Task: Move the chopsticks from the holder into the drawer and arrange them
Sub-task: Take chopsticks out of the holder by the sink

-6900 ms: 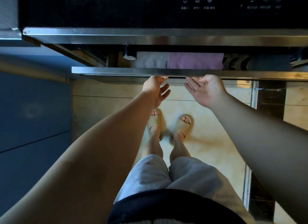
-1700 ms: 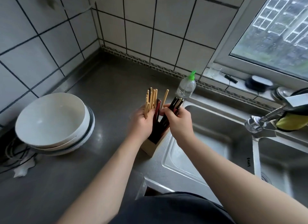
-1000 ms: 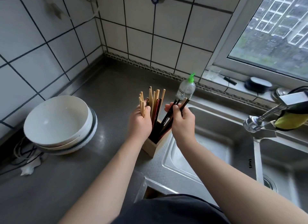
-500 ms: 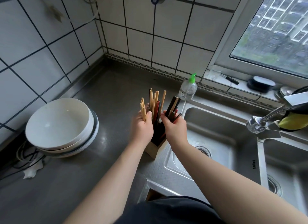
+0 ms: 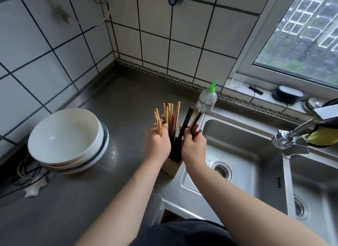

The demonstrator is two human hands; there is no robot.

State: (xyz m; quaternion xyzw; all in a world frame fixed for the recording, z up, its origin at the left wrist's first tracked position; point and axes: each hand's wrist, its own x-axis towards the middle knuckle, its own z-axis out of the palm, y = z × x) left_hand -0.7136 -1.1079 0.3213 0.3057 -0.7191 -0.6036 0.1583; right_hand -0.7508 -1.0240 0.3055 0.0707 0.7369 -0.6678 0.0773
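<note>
Steel counter, left hand gripping pale chopsticks, right hand gripping dark chopsticks, above holder

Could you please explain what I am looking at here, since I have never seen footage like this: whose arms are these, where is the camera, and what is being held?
There is no machine: a person wears one camera on the head, looking down at their own bare arms in a kitchen. The left hand grips a few pale wooden chopsticks; the right hand grips a bunch of dark chopsticks. Between the hands stands a wooden holder with more chopsticks in it, on a grey steel counter. To the left sit stacked white bowls; to the right is a sink, with a clear bottle with a green cap behind it. The drawer is out of view.
</note>
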